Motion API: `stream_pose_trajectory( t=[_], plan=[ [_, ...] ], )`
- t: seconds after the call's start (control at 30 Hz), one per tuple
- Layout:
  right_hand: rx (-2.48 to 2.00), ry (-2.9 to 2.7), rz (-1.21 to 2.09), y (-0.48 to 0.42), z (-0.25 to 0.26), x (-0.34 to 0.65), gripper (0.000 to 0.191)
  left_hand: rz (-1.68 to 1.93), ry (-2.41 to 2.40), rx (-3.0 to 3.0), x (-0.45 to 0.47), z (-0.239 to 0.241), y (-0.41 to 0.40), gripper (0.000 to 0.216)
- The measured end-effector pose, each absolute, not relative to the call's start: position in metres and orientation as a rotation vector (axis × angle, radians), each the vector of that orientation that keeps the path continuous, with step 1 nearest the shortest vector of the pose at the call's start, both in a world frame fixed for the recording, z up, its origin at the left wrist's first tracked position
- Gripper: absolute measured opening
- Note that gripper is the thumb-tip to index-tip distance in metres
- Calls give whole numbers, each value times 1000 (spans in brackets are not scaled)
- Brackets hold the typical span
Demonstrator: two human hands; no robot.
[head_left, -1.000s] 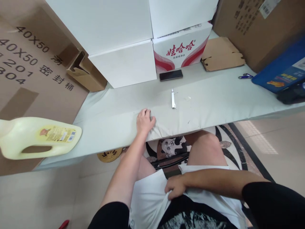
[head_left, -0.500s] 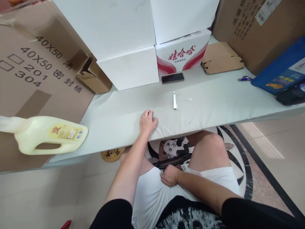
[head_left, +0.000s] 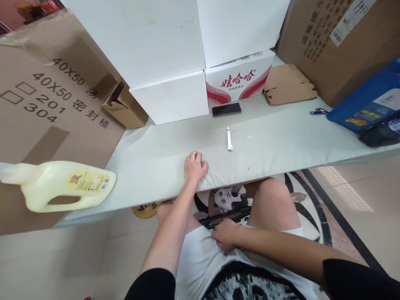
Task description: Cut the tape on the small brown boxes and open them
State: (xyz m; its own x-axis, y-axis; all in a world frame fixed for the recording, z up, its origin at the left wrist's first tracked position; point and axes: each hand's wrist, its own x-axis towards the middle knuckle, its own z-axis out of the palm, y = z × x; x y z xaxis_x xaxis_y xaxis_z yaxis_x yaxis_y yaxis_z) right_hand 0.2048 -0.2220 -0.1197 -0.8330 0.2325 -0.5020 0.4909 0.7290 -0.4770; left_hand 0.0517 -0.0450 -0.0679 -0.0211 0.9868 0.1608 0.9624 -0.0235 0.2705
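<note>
Half open, the left hand (head_left: 195, 168) rests fingers-down on the table cloth (head_left: 281, 141) near its front edge, with nothing visible in it (the palm is hidden); the right hand (head_left: 225, 234) is curled on the white shorts (head_left: 196, 256), gripping or not, I can't tell. Beyond the left hand, to its right, lies a slim white tool (head_left: 229, 138); a careless sweep or tugged cloth might knock it askew.

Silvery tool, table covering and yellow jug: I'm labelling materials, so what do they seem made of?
Silvery tool: probably smooth metal, given its bright sheen. Table covering: fabric or thin sheeting, matte, creased; hard to say. Yellow jug: likely plastic, satin-smooth, its handle moulded into the body.
</note>
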Motion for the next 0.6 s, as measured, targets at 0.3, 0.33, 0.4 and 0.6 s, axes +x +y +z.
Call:
stream_pose_trajectory(
  t=[0.3, 0.33, 0.4, 0.6],
  plan=[
    [210, 2515, -992, -185, -68, 179, 36, 427, 2164, 2134, 52, -66, -45, 43],
    [185, 2511, -1004, -183, -65, 179, 35, 420, 2168, 2135, 52, -66, -46, 43],
    [135, 2506, -1046, -174, -58, 180, 30, 408, 2176, 2137, 52, -65, -46, 43],
    [31, 2608, -1477, -107, -32, 175, 14, 409, 2168, 2138, 48, -68, -46, 43]
  ],
)
